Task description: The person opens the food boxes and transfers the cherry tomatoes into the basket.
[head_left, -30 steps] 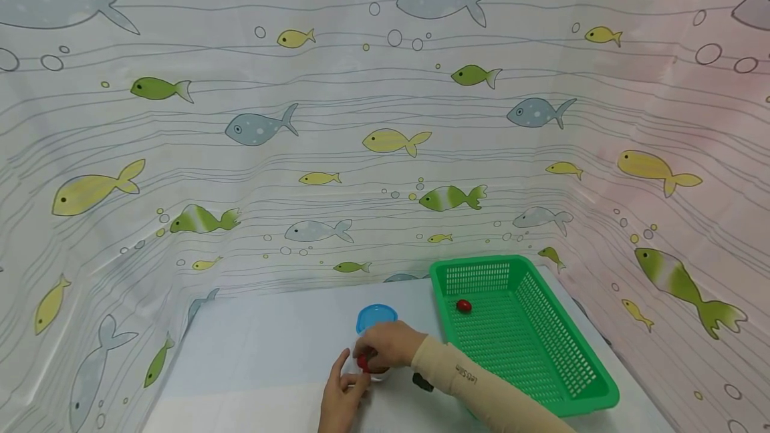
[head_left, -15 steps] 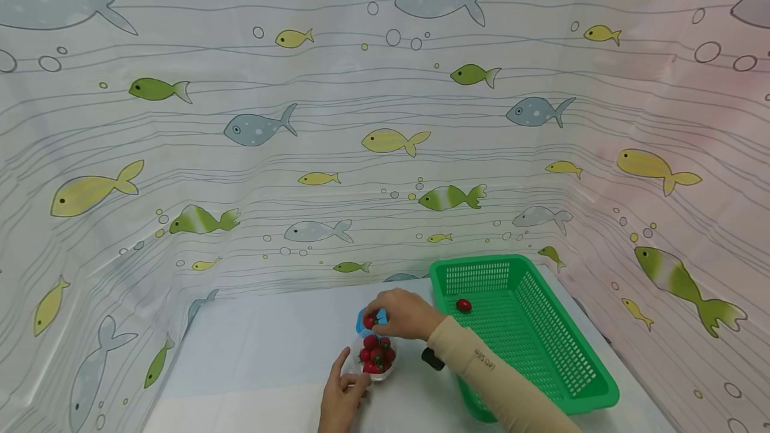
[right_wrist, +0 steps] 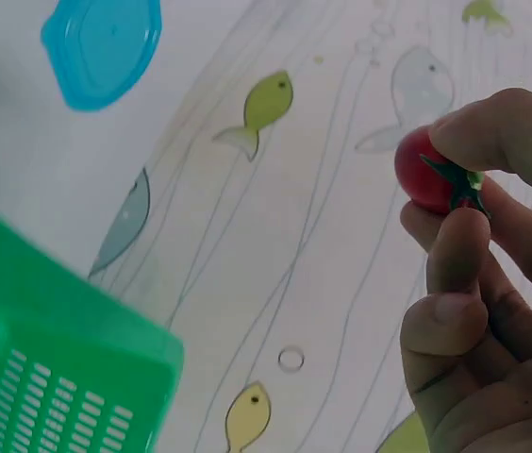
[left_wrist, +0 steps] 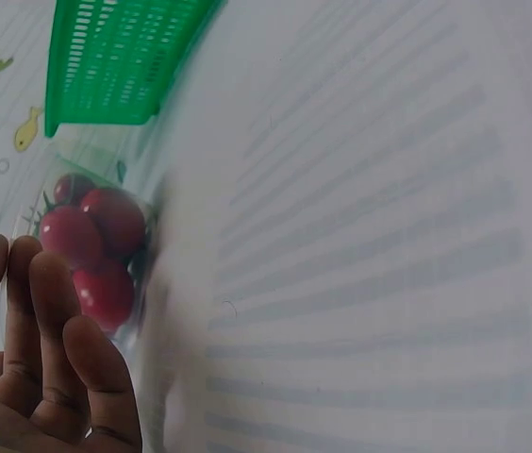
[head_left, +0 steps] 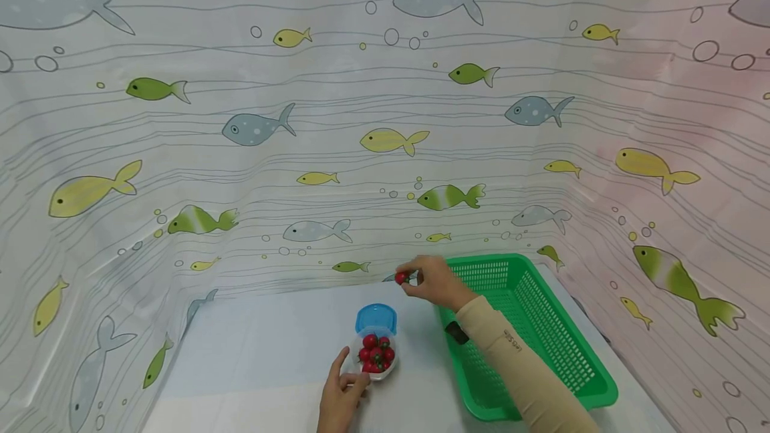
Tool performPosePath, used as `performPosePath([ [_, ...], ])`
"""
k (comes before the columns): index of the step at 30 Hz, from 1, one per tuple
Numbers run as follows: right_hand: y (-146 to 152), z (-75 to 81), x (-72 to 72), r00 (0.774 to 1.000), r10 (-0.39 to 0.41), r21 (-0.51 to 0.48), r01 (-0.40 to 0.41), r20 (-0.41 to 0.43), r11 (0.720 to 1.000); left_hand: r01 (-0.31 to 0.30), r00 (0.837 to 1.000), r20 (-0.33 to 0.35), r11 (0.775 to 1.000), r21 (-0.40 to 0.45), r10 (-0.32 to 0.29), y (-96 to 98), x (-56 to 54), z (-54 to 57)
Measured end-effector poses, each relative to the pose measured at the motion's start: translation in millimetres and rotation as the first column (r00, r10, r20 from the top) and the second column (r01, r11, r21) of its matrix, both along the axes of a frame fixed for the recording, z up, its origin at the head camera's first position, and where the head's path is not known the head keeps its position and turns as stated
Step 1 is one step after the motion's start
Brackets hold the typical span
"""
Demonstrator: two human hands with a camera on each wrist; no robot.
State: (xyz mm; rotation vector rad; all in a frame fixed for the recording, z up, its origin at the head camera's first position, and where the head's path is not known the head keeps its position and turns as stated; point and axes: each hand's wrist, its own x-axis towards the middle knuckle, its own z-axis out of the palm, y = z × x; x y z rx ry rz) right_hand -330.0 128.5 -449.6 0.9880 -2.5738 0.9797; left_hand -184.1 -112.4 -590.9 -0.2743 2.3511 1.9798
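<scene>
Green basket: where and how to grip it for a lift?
Probably the rim of the green basket, midway along both long sides, from above. It sits upright and open-topped; the rim is a solid band above slotted walls, and holding opposite sides across its shorter span should keep it level.

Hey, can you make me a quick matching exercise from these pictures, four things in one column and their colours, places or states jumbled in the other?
Column one:
1. Basket
2. Left hand
3. Lid
4. Right hand

Column two:
A. Pinching a single red tomato
B. Blue
C. Green, with slotted sides
D. Beside the clear container of red tomatoes

Right pairs: 1-C, 2-D, 3-B, 4-A
</scene>
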Motion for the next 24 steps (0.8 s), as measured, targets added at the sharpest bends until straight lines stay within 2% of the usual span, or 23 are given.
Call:
performPosePath([
  [5, 22, -1.2, -11.7, 0.996, -0.076, -0.089, 0.072, -0.048, 0.993, 0.006, 1.0, 0.0, 1.0, -0.005, -0.006, -0.6, -0.6, -1.2],
  [9, 37, -1.1, -14.7, 0.988, -0.141, -0.13, 0.132, -0.063, 0.983, 0.006, 1.0, 0.004, 1.0, -0.006, -0.006, -0.4, -1.2, -1.9],
  [15, 61, -6.4, -18.9, 0.982, -0.189, -0.182, 0.184, -0.008, 0.966, 0.004, 1.0, 0.012, 1.0, -0.011, -0.004, 0.0, -1.7, -2.2],
  [20, 79, -15.1, -24.0, 0.968, -0.251, -0.182, 0.248, 0.004, 0.952, 0.005, 1.0, 0.013, 1.0, -0.012, -0.005, -0.1, -1.9, -1.8],
  [24, 90, -22.1, -25.0, 0.958, -0.281, -0.173, 0.285, 0.051, 0.943, 0.003, 1.0, 0.011, 1.0, -0.014, -0.003, -0.1, -1.5, -1.5],
])
